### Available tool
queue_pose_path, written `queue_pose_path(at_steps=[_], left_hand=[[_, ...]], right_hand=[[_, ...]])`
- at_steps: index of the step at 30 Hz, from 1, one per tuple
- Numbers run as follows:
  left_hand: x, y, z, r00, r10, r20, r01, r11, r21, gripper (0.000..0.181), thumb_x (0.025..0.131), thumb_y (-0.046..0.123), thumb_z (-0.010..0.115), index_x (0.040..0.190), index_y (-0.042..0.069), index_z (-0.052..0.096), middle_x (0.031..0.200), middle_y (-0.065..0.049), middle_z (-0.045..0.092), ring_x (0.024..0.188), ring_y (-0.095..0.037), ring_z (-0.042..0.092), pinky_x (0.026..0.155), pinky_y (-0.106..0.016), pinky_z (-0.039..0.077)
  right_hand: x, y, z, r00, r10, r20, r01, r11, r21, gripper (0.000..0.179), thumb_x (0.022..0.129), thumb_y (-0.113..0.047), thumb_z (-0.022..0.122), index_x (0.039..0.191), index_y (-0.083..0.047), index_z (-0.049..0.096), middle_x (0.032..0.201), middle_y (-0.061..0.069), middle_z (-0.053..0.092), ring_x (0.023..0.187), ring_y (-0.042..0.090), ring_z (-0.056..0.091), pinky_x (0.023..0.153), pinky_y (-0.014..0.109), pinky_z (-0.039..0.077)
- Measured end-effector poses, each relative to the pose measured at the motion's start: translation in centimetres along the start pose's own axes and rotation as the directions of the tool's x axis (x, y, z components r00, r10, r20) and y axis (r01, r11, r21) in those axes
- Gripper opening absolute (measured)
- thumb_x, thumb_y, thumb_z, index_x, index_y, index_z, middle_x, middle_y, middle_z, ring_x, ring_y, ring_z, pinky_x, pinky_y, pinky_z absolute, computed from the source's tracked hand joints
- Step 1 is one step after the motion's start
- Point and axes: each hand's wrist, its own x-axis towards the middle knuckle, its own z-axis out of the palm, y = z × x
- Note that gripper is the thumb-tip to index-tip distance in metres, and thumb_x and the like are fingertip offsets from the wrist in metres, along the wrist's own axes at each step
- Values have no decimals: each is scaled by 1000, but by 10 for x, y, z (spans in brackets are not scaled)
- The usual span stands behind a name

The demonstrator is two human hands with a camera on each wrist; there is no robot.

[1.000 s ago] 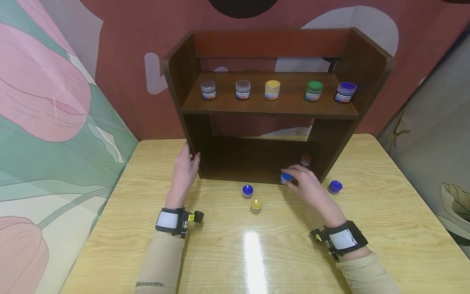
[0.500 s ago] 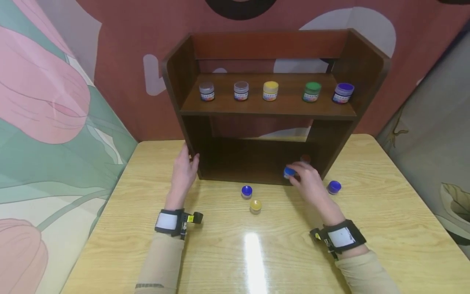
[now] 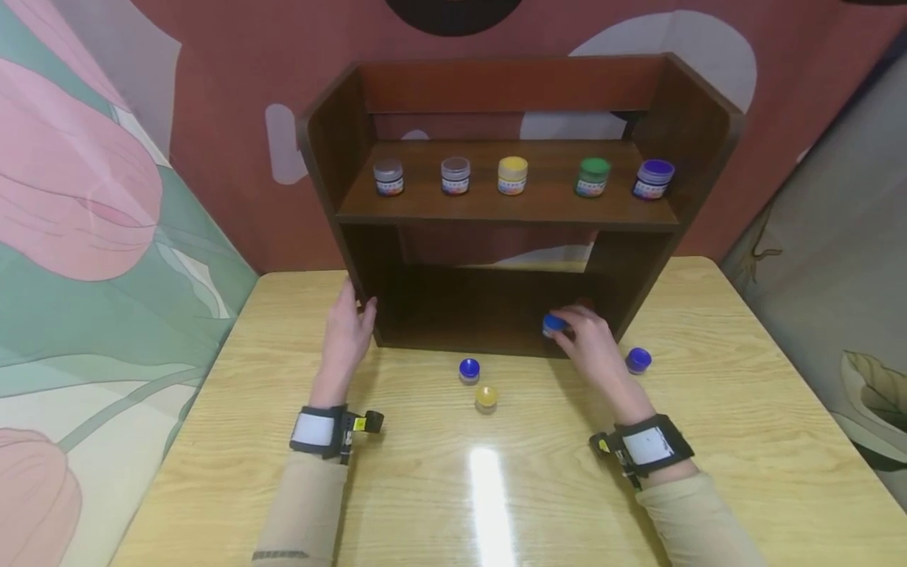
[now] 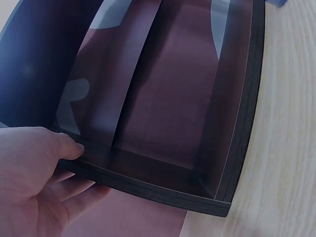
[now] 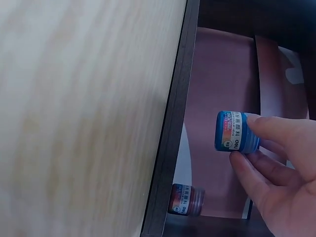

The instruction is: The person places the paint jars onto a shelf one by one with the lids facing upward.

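Note:
My right hand [image 3: 591, 344] pinches a blue paint jar [image 5: 232, 131] by its lid, between thumb and fingers. The jar is at the front of the lower compartment of a dark brown wooden shelf [image 3: 453, 327]. Behind the hand in that compartment stands a red-brown paint jar [image 5: 185, 199], mostly hidden in the head view. My left hand [image 3: 347, 331] grips the shelf's left side panel [image 4: 148, 190], thumb on the inner face and fingers outside.
On the upper board stand two clear-lidded jars [image 3: 389, 177] [image 3: 456, 176], a yellow jar [image 3: 512, 176], a green jar [image 3: 592, 177] and a purple jar [image 3: 653, 179]. On the table [image 3: 397, 488] before the shelf are a dark blue jar [image 3: 469, 372], a yellow-topped jar [image 3: 486, 398] and, at right, a purple-blue jar [image 3: 638, 361].
My right hand has moved the blue jar slightly back from the shelf's front edge, into the lower compartment. The left hand keeps its grip on the side panel. The head view has shifted a little.

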Motion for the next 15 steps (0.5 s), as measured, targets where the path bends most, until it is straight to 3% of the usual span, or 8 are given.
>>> queue_pose_path(at_steps=[15], left_hand=[[-1,-1,-1,999,39,-16,-39,999,13,39,99,6,57,135,-6,46,123,-29,62,116,-42,63,90,-49,62]], right_hand=[[21,2,0,998,47,45,-47,999,-5,34,91,-13,73,120,3,66,116,24,65,94,36,70,83,49,62]])
